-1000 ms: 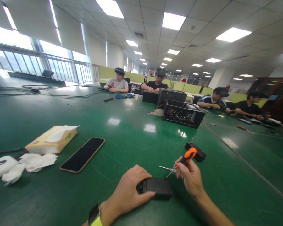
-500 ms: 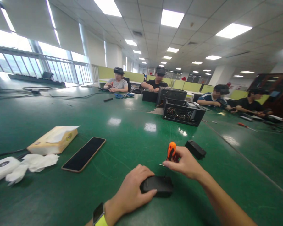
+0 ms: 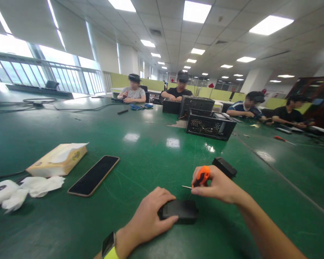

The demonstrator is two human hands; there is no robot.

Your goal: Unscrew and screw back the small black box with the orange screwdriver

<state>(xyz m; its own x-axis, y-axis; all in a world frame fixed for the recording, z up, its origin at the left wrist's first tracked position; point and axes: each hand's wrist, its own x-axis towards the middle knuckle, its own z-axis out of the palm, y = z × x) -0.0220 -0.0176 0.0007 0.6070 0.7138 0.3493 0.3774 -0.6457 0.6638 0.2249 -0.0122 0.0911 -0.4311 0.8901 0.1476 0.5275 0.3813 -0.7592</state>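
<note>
My left hand [image 3: 153,212] wraps round the left end of a small black box [image 3: 182,211] lying on the green table. Its thumb presses the near side and its fingers the far side. Above and right of the box, my right hand [image 3: 218,185] is closed on a screwdriver [image 3: 203,175] with an orange and black handle. A short metal shaft sticks out leftward, apart from the box. Something thin and dark shows between the right fingers and the box's far edge; I cannot make out what it is. A second black box [image 3: 224,167] lies just beyond my right hand.
To the left lie a phone [image 3: 94,176], a tissue pack [image 3: 58,160], crumpled tissues [image 3: 41,185] and a white device [image 3: 1,194]. Farther off stands an open black metal case [image 3: 210,126]. Several people sit along the table's far side. Another screwdriver [image 3: 283,139] lies far right.
The screwdriver's handle has tipped over to the right, and more of its shaft shows. My right hand has shifted slightly right. My left hand keeps its hold on the box.
</note>
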